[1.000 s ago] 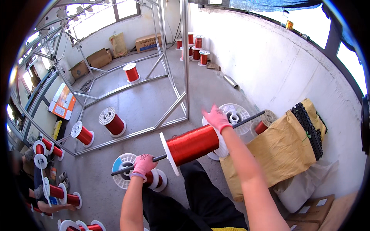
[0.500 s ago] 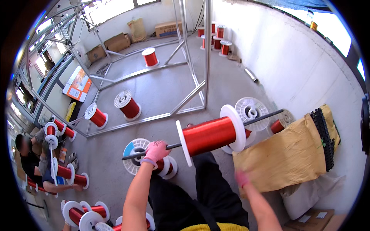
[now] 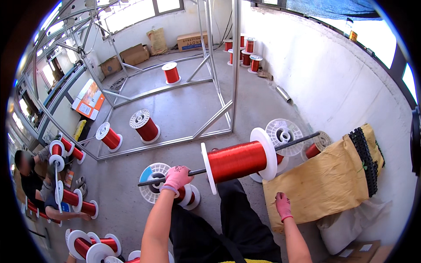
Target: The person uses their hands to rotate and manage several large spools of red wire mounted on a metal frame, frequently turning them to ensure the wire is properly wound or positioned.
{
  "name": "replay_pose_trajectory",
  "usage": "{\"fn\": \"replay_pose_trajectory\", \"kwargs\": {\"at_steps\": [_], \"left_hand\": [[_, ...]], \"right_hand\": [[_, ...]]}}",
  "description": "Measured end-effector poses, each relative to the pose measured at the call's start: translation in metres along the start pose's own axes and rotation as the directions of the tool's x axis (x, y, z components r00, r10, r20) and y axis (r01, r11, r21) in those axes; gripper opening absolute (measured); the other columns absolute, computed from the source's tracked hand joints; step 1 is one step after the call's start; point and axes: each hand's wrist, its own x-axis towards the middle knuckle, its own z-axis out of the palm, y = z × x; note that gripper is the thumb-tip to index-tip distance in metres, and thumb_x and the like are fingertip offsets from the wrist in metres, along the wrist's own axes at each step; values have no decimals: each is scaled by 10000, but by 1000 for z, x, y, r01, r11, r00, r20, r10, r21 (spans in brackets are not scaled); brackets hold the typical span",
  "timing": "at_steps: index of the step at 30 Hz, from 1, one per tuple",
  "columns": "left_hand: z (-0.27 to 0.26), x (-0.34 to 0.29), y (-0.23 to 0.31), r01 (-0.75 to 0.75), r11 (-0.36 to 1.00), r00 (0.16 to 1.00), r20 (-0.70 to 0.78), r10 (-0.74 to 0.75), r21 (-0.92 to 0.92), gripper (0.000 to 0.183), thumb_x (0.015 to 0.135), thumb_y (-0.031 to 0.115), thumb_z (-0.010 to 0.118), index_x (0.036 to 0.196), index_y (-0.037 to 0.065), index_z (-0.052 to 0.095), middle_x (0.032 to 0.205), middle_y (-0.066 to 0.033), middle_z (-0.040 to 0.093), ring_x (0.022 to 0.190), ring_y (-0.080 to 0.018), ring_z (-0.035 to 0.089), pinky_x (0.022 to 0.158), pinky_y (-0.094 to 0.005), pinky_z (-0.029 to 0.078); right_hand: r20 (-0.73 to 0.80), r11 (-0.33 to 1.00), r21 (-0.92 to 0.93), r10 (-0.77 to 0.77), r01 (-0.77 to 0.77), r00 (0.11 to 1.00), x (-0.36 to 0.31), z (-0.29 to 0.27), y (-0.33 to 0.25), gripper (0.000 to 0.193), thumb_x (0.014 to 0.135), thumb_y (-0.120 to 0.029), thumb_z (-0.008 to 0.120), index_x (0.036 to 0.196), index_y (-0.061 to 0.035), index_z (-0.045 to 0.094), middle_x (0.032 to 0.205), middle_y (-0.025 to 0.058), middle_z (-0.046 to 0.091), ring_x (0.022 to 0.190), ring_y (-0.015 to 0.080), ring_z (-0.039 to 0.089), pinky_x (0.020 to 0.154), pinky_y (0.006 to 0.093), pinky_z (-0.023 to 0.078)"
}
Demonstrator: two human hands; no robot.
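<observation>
1. One co-worker sits at far left, with red-wound spools close by.
2. Now the left hand, pink-gloved, fingers wrapped firmly round a black rod, just above a spool with a blue patch.
3. Centre stage, the big red spool lies sideways, threaded on that rod, beyond the person's knees!
4. Over the tan sack, the right hand: off the rod, fingers curled; whether they grip anything, I can't tell.

Workshop | red-wound spools | metal frame | cardboard boxes | grey floor
</observation>
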Motion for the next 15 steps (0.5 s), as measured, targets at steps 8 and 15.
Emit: {"fn": "replay_pose_trajectory", "kwargs": {"at_steps": [8, 15], "left_hand": [[-3, -3, -1, 18, 1000, 1000, -2, -18, -1, 287, 776, 360, 566, 941, 164, 696, 926, -104, 674, 875, -300, 640, 780, -418, 511], [-2, 4, 1, -5, 1000, 1000, -14, 5, 24, 294, 775, 368, 563, 914, 145, 696, 867, -123, 674, 832, -312, 645, 758, -428, 512]], "right_hand": [[-297, 767, 562, -164, 311, 941, 20, -97, -152, 319, 943, -242, 436, 1115, 10, 531, 1068, 198, 589, 968, 270, 586, 821, 333, 445], [-386, 894, -8, -417, 449, 823, 77, -141, -320, 516, 896, -351, 485, 1245, 26, 438, 1239, 275, 493, 1145, 400, 482, 961, 393, 395]]}}
